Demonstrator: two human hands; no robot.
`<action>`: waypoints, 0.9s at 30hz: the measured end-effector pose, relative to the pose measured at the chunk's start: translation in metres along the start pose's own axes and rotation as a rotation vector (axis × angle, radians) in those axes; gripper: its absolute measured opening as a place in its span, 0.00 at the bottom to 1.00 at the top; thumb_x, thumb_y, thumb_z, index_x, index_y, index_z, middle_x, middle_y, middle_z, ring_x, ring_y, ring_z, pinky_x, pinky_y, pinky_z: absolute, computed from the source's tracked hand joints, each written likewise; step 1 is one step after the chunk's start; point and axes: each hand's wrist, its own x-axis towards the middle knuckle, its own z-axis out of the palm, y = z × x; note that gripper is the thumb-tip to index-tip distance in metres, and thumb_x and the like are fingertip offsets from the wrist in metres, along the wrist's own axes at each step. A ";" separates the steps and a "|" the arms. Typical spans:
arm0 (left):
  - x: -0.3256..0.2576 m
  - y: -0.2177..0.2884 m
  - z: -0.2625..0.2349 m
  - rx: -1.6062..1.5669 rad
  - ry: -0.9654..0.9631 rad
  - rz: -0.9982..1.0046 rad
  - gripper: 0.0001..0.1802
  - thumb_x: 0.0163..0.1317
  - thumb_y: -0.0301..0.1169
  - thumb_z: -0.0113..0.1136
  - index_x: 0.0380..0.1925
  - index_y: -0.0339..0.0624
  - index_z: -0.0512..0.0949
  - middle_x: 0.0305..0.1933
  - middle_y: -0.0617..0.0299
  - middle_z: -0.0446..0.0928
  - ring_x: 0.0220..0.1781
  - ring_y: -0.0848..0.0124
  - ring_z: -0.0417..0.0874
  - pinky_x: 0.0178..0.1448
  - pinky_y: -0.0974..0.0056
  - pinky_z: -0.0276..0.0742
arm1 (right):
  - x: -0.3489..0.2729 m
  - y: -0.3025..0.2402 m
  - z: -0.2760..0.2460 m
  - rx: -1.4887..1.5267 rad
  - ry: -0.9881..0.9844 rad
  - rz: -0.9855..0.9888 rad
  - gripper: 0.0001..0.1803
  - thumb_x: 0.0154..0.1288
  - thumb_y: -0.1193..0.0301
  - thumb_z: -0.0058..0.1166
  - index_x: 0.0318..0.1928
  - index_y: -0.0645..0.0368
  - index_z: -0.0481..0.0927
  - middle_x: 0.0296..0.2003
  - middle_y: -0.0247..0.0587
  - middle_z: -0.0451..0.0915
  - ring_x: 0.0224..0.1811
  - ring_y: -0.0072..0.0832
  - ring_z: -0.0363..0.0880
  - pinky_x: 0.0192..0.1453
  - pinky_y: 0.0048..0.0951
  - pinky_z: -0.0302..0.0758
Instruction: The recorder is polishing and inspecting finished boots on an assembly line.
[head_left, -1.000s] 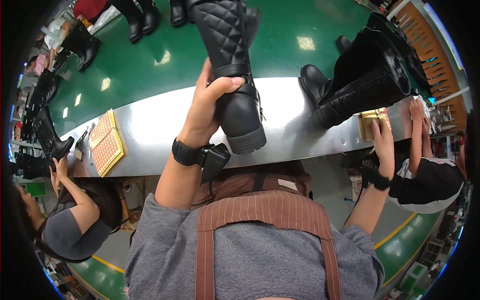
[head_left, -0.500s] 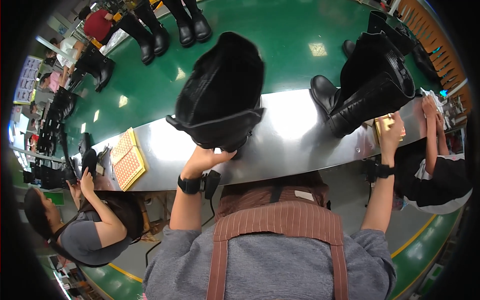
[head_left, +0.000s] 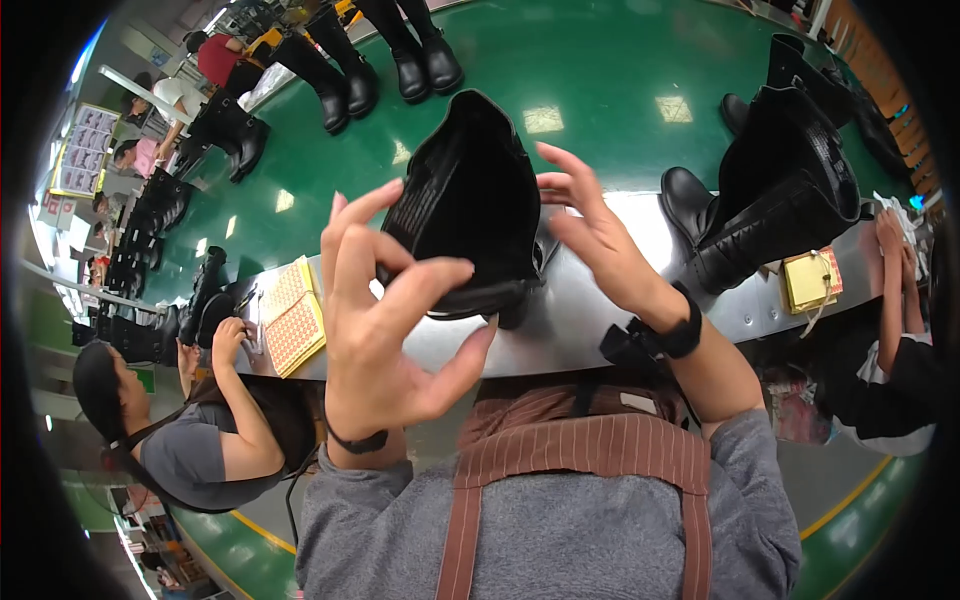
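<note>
A tall black boot (head_left: 490, 190) stands in front of me on the metal table edge, its shaft opening facing up toward me. My left hand (head_left: 375, 330) is raised at the left of the opening, thumb and fingers apart. Its fingertips overlap the boot's rim; whether they touch it I cannot tell. On the other side of the shaft is my right hand (head_left: 605, 240), fingers spread, with nothing visible in it. A second black boot (head_left: 765, 190) leans to the right, beside a yellow pad (head_left: 812, 278) with a string or strip across it.
Yellow-edged sheets with a red dotted pattern (head_left: 293, 318) lie at the left. Several pairs of black boots (head_left: 420, 60) stand across the green table (head_left: 600, 75). One co-worker (head_left: 205, 430) handles a boot at the left; another person's arms (head_left: 890, 270) reach in at the right.
My right hand has moved from the yellow pad to the boot's right side. My left hand has left the boot's lower back and risen to its rim. The view has shifted slightly.
</note>
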 end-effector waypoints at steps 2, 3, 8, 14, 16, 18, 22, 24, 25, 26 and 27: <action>-0.010 0.003 -0.010 -0.098 -0.071 -0.016 0.19 0.27 0.30 0.74 0.28 0.47 0.85 0.33 0.60 0.64 0.64 0.43 0.66 0.64 0.37 0.60 | 0.011 0.009 0.013 -0.262 -0.019 -0.039 0.24 0.66 0.63 0.57 0.61 0.56 0.71 0.47 0.44 0.77 0.51 0.33 0.76 0.52 0.36 0.73; -0.016 0.000 -0.014 -0.177 -0.103 0.034 0.21 0.25 0.30 0.76 0.28 0.48 0.85 0.34 0.60 0.65 0.65 0.41 0.65 0.65 0.35 0.60 | 0.015 0.013 0.016 -0.258 0.037 -0.007 0.23 0.67 0.63 0.57 0.59 0.57 0.73 0.45 0.44 0.79 0.49 0.33 0.77 0.51 0.36 0.74; -0.050 -0.021 -0.024 -0.384 -0.145 0.152 0.21 0.22 0.33 0.75 0.26 0.50 0.86 0.39 0.59 0.68 0.59 0.47 0.69 0.68 0.35 0.59 | 0.032 0.032 0.006 -0.186 -0.233 0.019 0.16 0.70 0.63 0.55 0.46 0.65 0.80 0.32 0.42 0.84 0.34 0.26 0.80 0.41 0.30 0.76; -0.059 -0.032 -0.022 -0.376 -0.074 0.274 0.19 0.17 0.38 0.72 0.20 0.52 0.85 0.39 0.57 0.72 0.48 0.58 0.77 0.69 0.38 0.61 | 0.030 0.036 -0.003 -0.193 -0.279 0.032 0.18 0.72 0.59 0.53 0.47 0.64 0.80 0.35 0.41 0.84 0.38 0.24 0.79 0.45 0.30 0.76; -0.055 -0.020 -0.022 -0.356 -0.042 0.152 0.18 0.18 0.37 0.73 0.19 0.52 0.84 0.40 0.57 0.72 0.47 0.58 0.77 0.68 0.39 0.63 | 0.028 0.034 0.000 -0.205 -0.279 0.056 0.18 0.72 0.59 0.53 0.48 0.63 0.80 0.35 0.41 0.84 0.38 0.24 0.79 0.45 0.30 0.76; -0.044 -0.011 -0.014 -0.260 0.050 0.048 0.16 0.26 0.27 0.73 0.22 0.47 0.81 0.45 0.53 0.72 0.47 0.57 0.78 0.62 0.46 0.69 | 0.026 0.033 0.002 -0.202 -0.177 0.034 0.19 0.72 0.58 0.53 0.46 0.63 0.80 0.33 0.41 0.84 0.38 0.23 0.79 0.45 0.30 0.76; -0.020 -0.018 0.056 0.110 0.587 -0.145 0.30 0.45 0.19 0.70 0.51 0.36 0.70 0.58 0.48 0.68 0.59 0.55 0.72 0.65 0.52 0.65 | 0.012 0.037 -0.004 -0.127 -0.208 0.199 0.19 0.70 0.62 0.55 0.53 0.64 0.77 0.42 0.41 0.82 0.45 0.23 0.78 0.50 0.28 0.75; -0.016 -0.038 0.085 0.154 0.678 -0.125 0.55 0.48 0.26 0.73 0.70 0.31 0.46 0.68 0.43 0.56 0.71 0.51 0.58 0.73 0.50 0.53 | -0.004 0.043 -0.011 0.079 -0.209 0.143 0.24 0.67 0.64 0.59 0.59 0.64 0.73 0.52 0.42 0.78 0.53 0.25 0.76 0.57 0.29 0.73; -0.021 -0.041 0.099 0.146 0.678 -0.099 0.55 0.48 0.26 0.73 0.70 0.31 0.46 0.68 0.43 0.56 0.71 0.51 0.58 0.73 0.50 0.53 | -0.012 0.047 -0.013 -0.005 -0.095 0.156 0.24 0.64 0.63 0.62 0.56 0.62 0.75 0.49 0.41 0.80 0.52 0.25 0.78 0.57 0.30 0.74; -0.027 -0.043 0.115 0.154 0.733 -0.127 0.60 0.47 0.30 0.75 0.70 0.30 0.40 0.71 0.41 0.49 0.73 0.49 0.52 0.75 0.49 0.48 | -0.021 0.050 -0.019 -0.162 -0.042 0.231 0.23 0.62 0.63 0.63 0.54 0.63 0.76 0.47 0.42 0.81 0.51 0.26 0.79 0.56 0.30 0.75; -0.032 -0.044 0.128 0.138 0.784 -0.186 0.66 0.45 0.34 0.77 0.71 0.29 0.35 0.73 0.40 0.42 0.75 0.48 0.46 0.77 0.48 0.42 | -0.031 0.054 -0.025 -0.346 0.002 0.321 0.22 0.60 0.63 0.64 0.51 0.63 0.78 0.45 0.42 0.81 0.49 0.27 0.80 0.54 0.30 0.75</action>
